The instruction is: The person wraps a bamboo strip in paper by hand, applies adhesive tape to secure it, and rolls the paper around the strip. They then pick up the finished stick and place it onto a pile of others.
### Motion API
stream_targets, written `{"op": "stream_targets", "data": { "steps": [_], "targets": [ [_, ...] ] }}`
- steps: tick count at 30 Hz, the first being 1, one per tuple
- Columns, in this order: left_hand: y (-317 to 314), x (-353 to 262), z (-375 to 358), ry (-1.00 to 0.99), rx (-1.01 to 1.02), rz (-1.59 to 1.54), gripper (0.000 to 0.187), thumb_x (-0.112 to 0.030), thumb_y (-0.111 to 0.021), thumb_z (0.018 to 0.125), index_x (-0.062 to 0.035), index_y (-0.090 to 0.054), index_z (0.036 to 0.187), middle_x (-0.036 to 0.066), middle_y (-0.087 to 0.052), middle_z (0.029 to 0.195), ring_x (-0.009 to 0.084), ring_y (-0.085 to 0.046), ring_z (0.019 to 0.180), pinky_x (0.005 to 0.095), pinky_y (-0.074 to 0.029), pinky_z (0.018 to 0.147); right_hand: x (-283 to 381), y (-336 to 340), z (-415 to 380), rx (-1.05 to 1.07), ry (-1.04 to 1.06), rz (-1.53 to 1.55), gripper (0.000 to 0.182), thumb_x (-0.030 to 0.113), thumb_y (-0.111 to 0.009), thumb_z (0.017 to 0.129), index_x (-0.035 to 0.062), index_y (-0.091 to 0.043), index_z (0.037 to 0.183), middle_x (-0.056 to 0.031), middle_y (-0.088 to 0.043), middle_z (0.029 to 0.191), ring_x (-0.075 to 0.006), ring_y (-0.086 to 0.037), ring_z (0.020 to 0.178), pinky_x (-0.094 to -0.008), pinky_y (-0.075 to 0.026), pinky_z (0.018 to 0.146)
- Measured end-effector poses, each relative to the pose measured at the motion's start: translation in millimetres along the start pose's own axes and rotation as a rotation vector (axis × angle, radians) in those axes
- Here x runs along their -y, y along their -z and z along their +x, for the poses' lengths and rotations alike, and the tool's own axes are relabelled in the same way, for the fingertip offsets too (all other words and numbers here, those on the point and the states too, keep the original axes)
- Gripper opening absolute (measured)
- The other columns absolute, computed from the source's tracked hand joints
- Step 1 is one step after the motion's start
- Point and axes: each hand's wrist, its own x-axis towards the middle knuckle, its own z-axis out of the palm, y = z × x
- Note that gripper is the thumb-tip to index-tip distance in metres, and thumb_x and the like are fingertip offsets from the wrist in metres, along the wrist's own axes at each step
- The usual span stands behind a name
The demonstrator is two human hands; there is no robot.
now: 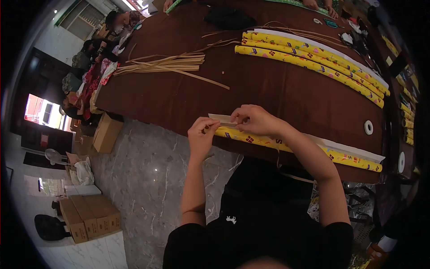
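Note:
A yellow patterned paper roll (349,158) lies along the front edge of the brown-covered table (179,101), its white inner side showing along the back. At the roll's left end, my left hand (204,134) pinches the paper's edge between thumb and fingers. Just to the right, my right hand (257,121) has its fingers bent together over the white flap; whatever may be between the fingertips is too small to make out. A thin brown strip (278,157) hangs over the roll beneath my right forearm.
Several yellow rolls (313,60) lie at the back right, with flat brown strips (170,64) at the back left. White tape rolls (368,127) are on the right. Other people's hands (329,6) are at the far edge. Cardboard boxes (89,217) stand at the lower left.

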Motion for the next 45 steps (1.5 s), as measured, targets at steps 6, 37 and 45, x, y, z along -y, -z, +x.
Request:
{"op": "stream_targets", "data": {
  "steps": [6,37,45],
  "targets": [
    [22.7,8.4,19.4,-0.052,0.111,0.366,0.010,-0.001,-0.074,0.080,0.0003,-0.072,0.089,0.009,-0.066,0.082,0.0145,-0.061,0.073,0.0268,-0.048,0.068,-3.3,3.8,1.1,0.115,-0.016,-0.187,0.016,0.015,-0.068,0.078,0.0132,-0.069,0.094,0.0015,-0.066,0.076,-0.0183,-0.057,0.082,-0.0324,-0.041,0.084],
    [29.9,34.1,54.8,0.145,0.203,0.334,0.013,-0.007,-0.075,0.080,0.0027,-0.072,0.089,0.007,-0.067,0.070,0.0091,-0.059,0.065,0.0252,-0.047,0.061,-28.4,7.0,9.1,0.140,-0.279,-0.142,0.013,0.020,-0.071,0.083,0.0161,-0.076,0.095,0.0022,-0.064,0.075,-0.0151,-0.052,0.083,-0.0312,-0.035,0.090],
    [29.1,32.1,59.8,0.142,0.246,0.392,0.014,-0.007,-0.073,0.081,0.0041,-0.071,0.088,0.010,-0.069,0.073,0.0119,-0.063,0.066,0.0269,-0.050,0.064,-26.5,7.6,9.8,0.154,-0.283,-0.168,0.017,0.024,-0.069,0.086,0.0172,-0.077,0.099,-0.0007,-0.065,0.078,-0.0161,-0.051,0.086,-0.0316,-0.033,0.093]
  ]
}}
